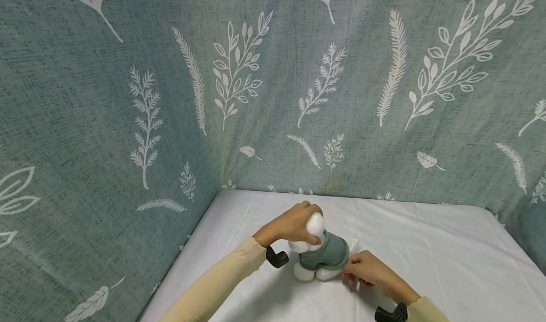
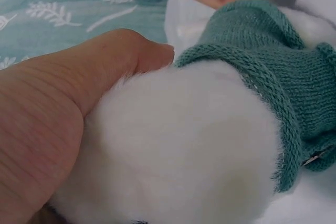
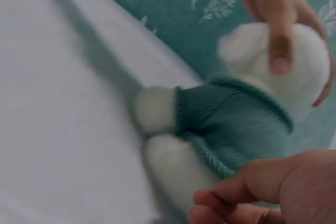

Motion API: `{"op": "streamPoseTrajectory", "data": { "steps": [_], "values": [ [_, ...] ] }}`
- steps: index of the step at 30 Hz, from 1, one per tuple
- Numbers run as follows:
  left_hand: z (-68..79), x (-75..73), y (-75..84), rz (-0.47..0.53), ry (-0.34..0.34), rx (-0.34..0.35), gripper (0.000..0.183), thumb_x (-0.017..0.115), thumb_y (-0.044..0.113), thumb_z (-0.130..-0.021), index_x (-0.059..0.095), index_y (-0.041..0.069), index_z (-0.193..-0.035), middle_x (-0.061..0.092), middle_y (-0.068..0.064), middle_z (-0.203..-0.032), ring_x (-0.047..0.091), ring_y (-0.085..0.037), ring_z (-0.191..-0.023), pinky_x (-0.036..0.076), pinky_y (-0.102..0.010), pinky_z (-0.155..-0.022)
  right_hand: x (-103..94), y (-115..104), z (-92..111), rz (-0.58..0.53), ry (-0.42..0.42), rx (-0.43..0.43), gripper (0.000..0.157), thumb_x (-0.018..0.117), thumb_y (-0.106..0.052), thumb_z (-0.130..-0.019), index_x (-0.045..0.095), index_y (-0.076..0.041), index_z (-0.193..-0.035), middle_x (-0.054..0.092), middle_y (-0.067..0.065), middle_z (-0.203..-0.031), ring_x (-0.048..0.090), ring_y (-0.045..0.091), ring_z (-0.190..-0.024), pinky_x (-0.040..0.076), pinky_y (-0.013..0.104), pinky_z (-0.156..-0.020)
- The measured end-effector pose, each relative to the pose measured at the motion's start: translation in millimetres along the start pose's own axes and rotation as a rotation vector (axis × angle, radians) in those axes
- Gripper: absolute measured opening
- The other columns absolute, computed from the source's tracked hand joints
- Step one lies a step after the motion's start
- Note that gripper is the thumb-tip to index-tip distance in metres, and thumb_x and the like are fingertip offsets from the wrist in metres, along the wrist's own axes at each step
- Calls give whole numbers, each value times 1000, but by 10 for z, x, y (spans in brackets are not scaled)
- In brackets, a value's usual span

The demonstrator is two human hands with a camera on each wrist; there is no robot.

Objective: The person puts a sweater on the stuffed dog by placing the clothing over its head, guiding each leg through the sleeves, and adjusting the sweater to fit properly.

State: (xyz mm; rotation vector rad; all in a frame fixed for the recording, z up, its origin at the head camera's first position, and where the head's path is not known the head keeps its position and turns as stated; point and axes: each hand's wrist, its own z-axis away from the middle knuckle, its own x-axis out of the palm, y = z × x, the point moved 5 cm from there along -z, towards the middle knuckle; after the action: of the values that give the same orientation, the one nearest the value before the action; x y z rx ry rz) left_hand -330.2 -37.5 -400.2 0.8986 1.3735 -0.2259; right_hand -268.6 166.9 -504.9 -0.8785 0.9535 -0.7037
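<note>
A white plush toy dog (image 1: 315, 225) in a green knitted sweater (image 1: 330, 253) stands on the white-covered table. My left hand (image 1: 292, 226) grips its head from above, thumb on one side and fingers round the other. At the rear end, my right hand (image 1: 370, 271) has thumb and fingers curled together, pinching the sweater's back hem beside a hind leg (image 3: 176, 169). The front leg (image 3: 155, 109) pokes out of the sweater. In the left wrist view the furry head (image 2: 178, 135) fills the foreground, the rolled collar (image 2: 262, 93) behind it.
White cloth (image 1: 426, 246) covers the table. Green curtains with white leaf prints (image 1: 362, 99) hang behind it and along the left side (image 1: 85, 147). Each wrist wears a black camera, one on the left (image 1: 277, 257) and one on the right (image 1: 391, 312).
</note>
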Motion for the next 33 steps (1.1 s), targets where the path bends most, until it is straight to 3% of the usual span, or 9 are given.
{"op": "streamPoseTrajectory", "data": {
  "steps": [9, 12, 20, 22, 25, 29, 33],
  "values": [
    [-9, 27, 6, 4, -2, -2, 53, 87, 32, -79, 62, 20, -124, 55, -3, -118, 53, -16, -99, 52, -28, -73, -272, -167, -119, 28, 224, 55, 29, 61, -30, -101, 74, -7, -89, 65, 8, -77, 39, 14, -52, 34, 29, -50],
    [-12, 37, 15, -4, -4, -4, 53, 87, 32, -80, 62, 20, -124, 55, -4, -118, 53, -16, -99, 51, -28, -73, -303, -157, -207, 32, 261, 35, 34, 63, -35, -102, 74, -7, -86, 64, 7, -74, 41, 14, -53, 37, 30, -52],
    [-30, 62, 34, 7, -10, -1, 55, 88, 34, -79, 62, 20, -126, 55, -5, -121, 53, -16, -101, 52, -28, -73, -353, -43, -318, 108, 309, 0, 27, 67, -13, -93, 69, -8, -66, 41, -3, -51, 25, 11, -46, 29, 28, -47],
    [-35, 64, 33, 7, -7, -2, 55, 88, 34, -79, 62, 21, -126, 54, -4, -121, 53, -16, -101, 52, -28, -73, -359, -27, -296, 146, 326, 1, 23, 67, -12, -90, 70, -9, -68, 43, -3, -52, 26, 10, -46, 30, 28, -47],
    [-34, 62, 31, 16, -10, 1, 56, 89, 35, -79, 62, 21, -126, 55, -4, -122, 54, -16, -102, 52, -28, -74, -344, -37, -227, 182, 322, 9, 18, 68, -17, -92, 70, -9, -76, 52, 1, -60, 33, 11, -47, 34, 29, -47],
    [-16, 44, -14, 86, -36, -2, 62, 88, 39, -80, 59, 19, -132, 54, -5, -123, 56, -15, -103, 53, -29, -73, -260, -91, -99, 210, 252, 39, 25, 71, -29, -95, 67, -9, -80, 63, 6, -72, 41, 14, -50, 39, 30, -49],
    [-21, -3, -113, 230, -53, -10, 61, 82, 44, -88, 55, 19, -137, 54, -2, -125, 58, -14, -104, 55, -31, -76, -126, -139, -25, 193, 190, 22, 32, 74, -28, -93, 62, -12, -68, 67, 7, -70, 39, 11, -48, 37, 28, -47]
  ]
}}
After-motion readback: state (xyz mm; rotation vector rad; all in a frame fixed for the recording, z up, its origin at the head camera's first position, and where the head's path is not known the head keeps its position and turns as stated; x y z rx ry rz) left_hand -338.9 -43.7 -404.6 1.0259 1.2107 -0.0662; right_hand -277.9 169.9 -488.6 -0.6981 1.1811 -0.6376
